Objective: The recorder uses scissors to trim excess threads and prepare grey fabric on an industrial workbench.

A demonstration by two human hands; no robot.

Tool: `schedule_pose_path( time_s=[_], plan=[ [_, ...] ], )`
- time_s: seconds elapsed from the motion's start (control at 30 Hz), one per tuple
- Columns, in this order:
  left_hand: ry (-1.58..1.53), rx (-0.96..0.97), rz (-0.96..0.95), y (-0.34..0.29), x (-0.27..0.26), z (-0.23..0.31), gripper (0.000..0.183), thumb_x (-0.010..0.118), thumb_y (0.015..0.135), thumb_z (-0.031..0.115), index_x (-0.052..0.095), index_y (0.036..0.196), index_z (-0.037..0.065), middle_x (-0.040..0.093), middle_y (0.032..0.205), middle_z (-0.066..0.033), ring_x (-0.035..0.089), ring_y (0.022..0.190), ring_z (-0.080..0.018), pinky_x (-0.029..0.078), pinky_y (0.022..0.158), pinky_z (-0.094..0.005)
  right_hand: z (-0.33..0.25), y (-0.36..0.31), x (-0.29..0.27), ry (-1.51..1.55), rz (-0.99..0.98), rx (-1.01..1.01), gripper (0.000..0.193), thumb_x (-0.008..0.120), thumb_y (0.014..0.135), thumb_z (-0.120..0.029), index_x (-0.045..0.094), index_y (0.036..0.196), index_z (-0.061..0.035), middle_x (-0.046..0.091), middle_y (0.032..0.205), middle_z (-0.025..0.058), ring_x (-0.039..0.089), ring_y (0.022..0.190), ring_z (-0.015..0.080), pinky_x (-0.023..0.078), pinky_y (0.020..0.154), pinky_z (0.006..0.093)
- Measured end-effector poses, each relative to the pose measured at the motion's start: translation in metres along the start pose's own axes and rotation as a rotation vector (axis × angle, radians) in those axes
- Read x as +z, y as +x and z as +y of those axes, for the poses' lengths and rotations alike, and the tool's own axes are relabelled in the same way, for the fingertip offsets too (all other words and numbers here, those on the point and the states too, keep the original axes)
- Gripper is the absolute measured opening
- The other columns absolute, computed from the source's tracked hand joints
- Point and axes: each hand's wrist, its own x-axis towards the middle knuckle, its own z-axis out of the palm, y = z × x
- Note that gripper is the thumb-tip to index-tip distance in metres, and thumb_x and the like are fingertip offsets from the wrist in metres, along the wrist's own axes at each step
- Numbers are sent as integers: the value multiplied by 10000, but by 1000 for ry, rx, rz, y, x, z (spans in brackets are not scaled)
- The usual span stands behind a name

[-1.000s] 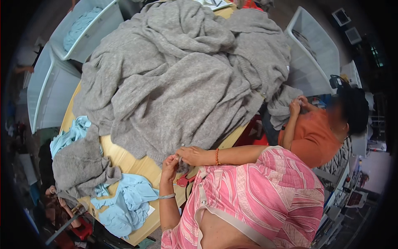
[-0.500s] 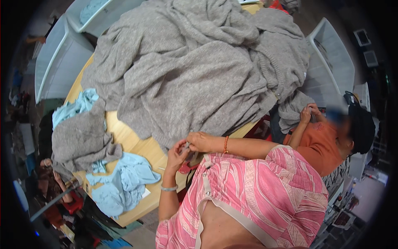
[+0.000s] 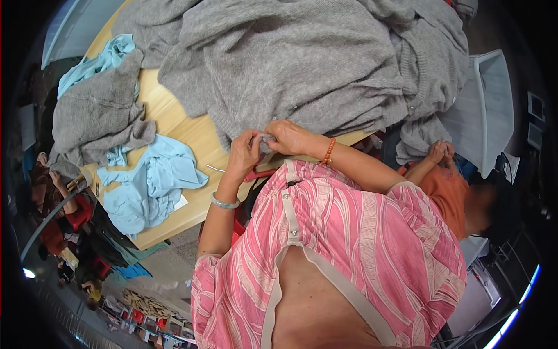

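Observation:
A large heap of grey knitted garments [image 3: 302, 70] spreads over the wooden table [image 3: 174, 110]. At its near edge, my left hand [image 3: 244, 150] and my right hand [image 3: 290, 138] meet, fingers pinched on a small bunched bit of grey knit fabric [image 3: 266, 143]. That bit appears to belong to the near garment of the heap; my fingers partly hide it. My left wrist bears a pale bangle [image 3: 224, 202], my right a beaded bracelet [image 3: 329, 152]. Just left of my left hand, a thin light-coloured stick-like object [image 3: 215, 168] lies on the table.
Light blue cloth [image 3: 154, 180] and a folded grey knit piece [image 3: 96, 113] lie on the table's left side. At right, a person in orange [image 3: 444, 189] handles grey knitwear [image 3: 421, 136] beside a pale plastic bin [image 3: 485, 110]. Another bin [image 3: 81, 26] stands far left.
The view has tilted downward, so the heap and table sit higher in it. Both hands stay together at the fabric edge, the grey bit now showing more between the fingers.

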Motion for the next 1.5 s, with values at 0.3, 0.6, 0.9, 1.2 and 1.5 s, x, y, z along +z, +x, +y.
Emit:
schedule_pose_path(
  time_s=[0.3, 0.6, 0.9, 1.2, 1.5],
  plan=[
    [-66, -44, 29, -2, 5, -10, 87, 537, 877, 59, 585, 907, -7, 543, 662, -47, 443, 577, -88, 377, 527, -238, -3, -5, 10, 80, 105, 83, 157, 580, 767, -81, 592, 868, 39, 585, 872, 232, 577, 871, 406, 472, 773, 445],
    [-242, -251, -18, 2, 4, -14, 94, 544, 862, 58, 585, 875, -25, 581, 685, -116, 507, 599, -135, 424, 568, -278, -6, -8, 18, 58, 133, 72, 155, 597, 783, -78, 603, 904, 19, 560, 873, 212, 577, 850, 395, 477, 747, 437],
    [-139, -131, 17, -1, 1, -3, 70, 544, 864, 55, 583, 877, -1, 574, 680, -101, 503, 592, -136, 410, 549, -274, -7, -3, 0, 202, 135, 132, 106, 614, 733, -54, 641, 797, 27, 602, 779, 167, 601, 773, 359, 483, 702, 409],
    [-204, -66, -22, -10, 0, -15, 72, 553, 873, 72, 585, 892, 9, 523, 668, -27, 425, 574, -75, 359, 510, -230, -7, 2, -19, 101, -3, -119, 108, 632, 721, -66, 641, 795, 13, 615, 788, 160, 610, 768, 348, 476, 681, 398],
    [-423, -212, -80, -7, -14, 1, 105, 547, 901, 95, 589, 915, 1, 544, 744, 37, 446, 653, -37, 382, 580, -193, -13, 3, -17, 223, -14, -146, 145, 615, 763, -103, 611, 807, 35, 587, 718, 159, 591, 635, 261, 453, 582, 351]
  ],
)
